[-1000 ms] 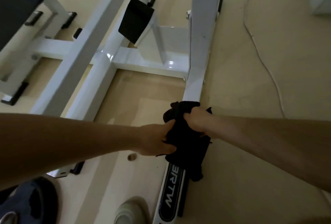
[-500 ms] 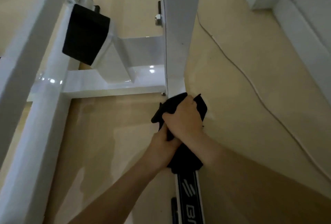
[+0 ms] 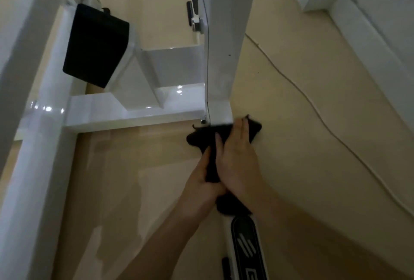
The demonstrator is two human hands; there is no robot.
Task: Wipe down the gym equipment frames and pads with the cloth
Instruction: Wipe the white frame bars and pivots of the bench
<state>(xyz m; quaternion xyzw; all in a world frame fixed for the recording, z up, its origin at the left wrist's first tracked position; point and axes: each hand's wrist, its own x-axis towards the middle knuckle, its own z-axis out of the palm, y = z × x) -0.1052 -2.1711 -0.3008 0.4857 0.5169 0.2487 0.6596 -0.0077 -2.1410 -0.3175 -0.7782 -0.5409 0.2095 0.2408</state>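
Observation:
A black cloth (image 3: 199, 138) is wrapped over the low white base rail (image 3: 228, 226) of the gym frame, right where the white upright post (image 3: 226, 40) meets it. My right hand (image 3: 237, 158) lies flat on top of the cloth, fingers stretched toward the post's foot. My left hand (image 3: 201, 181) grips the cloth from the left side of the rail. A white cross beam (image 3: 134, 111) runs left from the joint. A black pad (image 3: 96, 44) sits on the frame at upper left.
A black logo plate (image 3: 246, 246) covers the rail near me. A thin white cable (image 3: 318, 109) trails over the beige floor on the right. White skirting and wall (image 3: 367, 40) stand at far right. A thick white frame bar (image 3: 33, 145) crosses the left side.
Both hands have slid the cloth along the rail away from me, up to the post's foot. My right hand has flattened out over the cloth. The camera has moved closer.

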